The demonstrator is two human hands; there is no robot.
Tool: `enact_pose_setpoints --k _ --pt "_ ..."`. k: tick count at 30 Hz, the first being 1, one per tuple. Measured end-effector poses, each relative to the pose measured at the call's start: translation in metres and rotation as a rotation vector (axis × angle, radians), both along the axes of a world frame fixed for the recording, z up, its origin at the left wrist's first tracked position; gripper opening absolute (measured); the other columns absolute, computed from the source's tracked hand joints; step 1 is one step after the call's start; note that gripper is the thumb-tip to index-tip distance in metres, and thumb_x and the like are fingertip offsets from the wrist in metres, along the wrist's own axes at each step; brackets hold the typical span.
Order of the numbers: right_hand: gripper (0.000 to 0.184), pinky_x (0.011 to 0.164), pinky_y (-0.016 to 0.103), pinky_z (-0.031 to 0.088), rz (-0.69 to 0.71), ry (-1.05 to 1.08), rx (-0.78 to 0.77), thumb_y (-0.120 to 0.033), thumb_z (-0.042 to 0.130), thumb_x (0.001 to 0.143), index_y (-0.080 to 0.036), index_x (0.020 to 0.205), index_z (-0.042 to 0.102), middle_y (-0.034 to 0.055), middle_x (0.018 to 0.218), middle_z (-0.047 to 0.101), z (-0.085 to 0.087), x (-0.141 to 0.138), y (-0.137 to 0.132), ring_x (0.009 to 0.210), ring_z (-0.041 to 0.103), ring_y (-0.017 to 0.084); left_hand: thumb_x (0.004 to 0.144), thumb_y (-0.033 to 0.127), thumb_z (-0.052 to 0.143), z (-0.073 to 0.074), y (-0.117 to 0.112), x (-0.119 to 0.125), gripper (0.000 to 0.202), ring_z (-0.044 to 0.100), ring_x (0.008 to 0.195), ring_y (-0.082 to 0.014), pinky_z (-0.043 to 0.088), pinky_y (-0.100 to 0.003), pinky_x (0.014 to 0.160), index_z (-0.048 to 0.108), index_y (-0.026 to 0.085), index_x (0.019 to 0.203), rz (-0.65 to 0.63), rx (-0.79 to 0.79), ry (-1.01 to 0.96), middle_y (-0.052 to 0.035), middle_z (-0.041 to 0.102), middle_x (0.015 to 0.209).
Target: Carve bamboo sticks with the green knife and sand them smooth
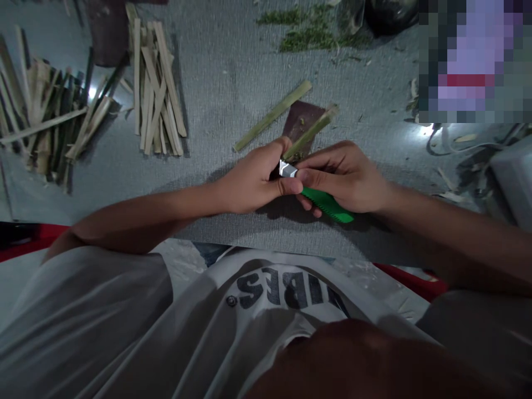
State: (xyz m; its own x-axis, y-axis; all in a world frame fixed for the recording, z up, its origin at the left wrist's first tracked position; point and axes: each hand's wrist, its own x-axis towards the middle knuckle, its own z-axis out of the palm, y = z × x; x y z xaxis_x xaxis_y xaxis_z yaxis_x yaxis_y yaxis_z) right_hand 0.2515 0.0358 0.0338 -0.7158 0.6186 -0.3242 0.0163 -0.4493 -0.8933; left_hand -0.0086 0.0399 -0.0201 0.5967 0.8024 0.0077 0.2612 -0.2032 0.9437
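A green utility knife (pixel 328 205) lies slantwise between my two hands, its silver metal end (pixel 287 168) pointing up and left. My left hand (pixel 253 177) is closed around it, the thumb lying along the knife near the metal part. My right hand (pixel 349 174) is also closed, its thumb and fingers pinching the knife just behind the metal end. Right by the metal end is the lower tip of a green bamboo strip (pixel 310 134), which slants over a dark brown sheet (pixel 294 119). Another bamboo strip (pixel 272 116) rests on the table to the left of it.
Pale split sticks (pixel 160 94) lie in a pile at the upper left, beside a larger heap of bamboo pieces (pixel 45 116). Green shavings (pixel 307 27) and a dark rounded object (pixel 390 14) are at the far side. A cable (pixel 440 147) and pale box (pixel 513 172) stand right.
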Motion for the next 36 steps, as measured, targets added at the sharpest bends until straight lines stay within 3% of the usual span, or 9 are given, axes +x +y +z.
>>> enact_pose_setpoints --k 6,13,21,28,36 --pt "0.058 0.048 0.025 0.059 -0.165 0.023 0.083 -0.068 0.109 0.111 -0.022 0.086 0.083 0.0024 0.073 0.077 -0.005 -0.004 -0.008 0.055 0.068 0.015 0.11 0.108 0.072 0.009 0.004 0.003 0.081 0.068 0.082 -0.0233 0.052 -0.039 0.073 0.062 0.028 0.104 -0.006 -0.028 -0.045 -0.0001 0.064 0.09" --pt "0.057 0.048 0.023 0.061 -0.001 0.041 0.041 -0.067 0.108 0.113 -0.02 0.09 0.085 -0.0001 0.072 0.076 -0.009 0.001 0.0 0.054 0.069 0.014 0.094 0.12 0.076 -0.003 0.009 0.004 0.094 0.063 0.081 -0.0204 0.055 -0.035 0.073 0.06 0.028 0.103 -0.064 -0.026 -0.105 0.0018 0.062 0.09" --pt "0.06 0.044 0.027 0.056 -0.168 0.025 0.063 -0.071 0.109 0.11 -0.024 0.084 0.082 0.0025 0.07 0.075 -0.004 -0.005 -0.005 0.052 0.064 0.016 0.098 0.116 0.079 0.025 0.016 0.006 0.09 0.079 0.087 -0.0247 0.068 -0.037 0.081 0.067 0.026 0.093 -0.146 -0.239 -0.105 -0.0008 0.071 0.08" --pt "0.055 0.045 0.024 0.061 -0.01 0.029 -0.026 -0.065 0.111 0.109 -0.02 0.09 0.086 -0.0001 0.069 0.076 -0.006 0.002 0.007 0.05 0.069 0.014 0.096 0.09 0.106 0.023 0.018 0.007 0.074 0.081 0.083 -0.0236 0.071 -0.036 0.08 0.071 0.025 0.095 -0.163 -0.321 -0.074 0.0004 0.069 0.079" --pt "0.059 0.048 0.026 0.059 -0.156 0.01 0.068 -0.067 0.11 0.111 -0.022 0.086 0.082 0.002 0.072 0.074 -0.003 -0.004 -0.006 0.055 0.068 0.015 0.1 0.102 0.092 0.026 0.021 0.004 0.083 0.075 0.087 -0.0232 0.066 -0.036 0.083 0.062 0.026 0.083 -0.161 -0.278 -0.063 0.0005 0.066 0.077"
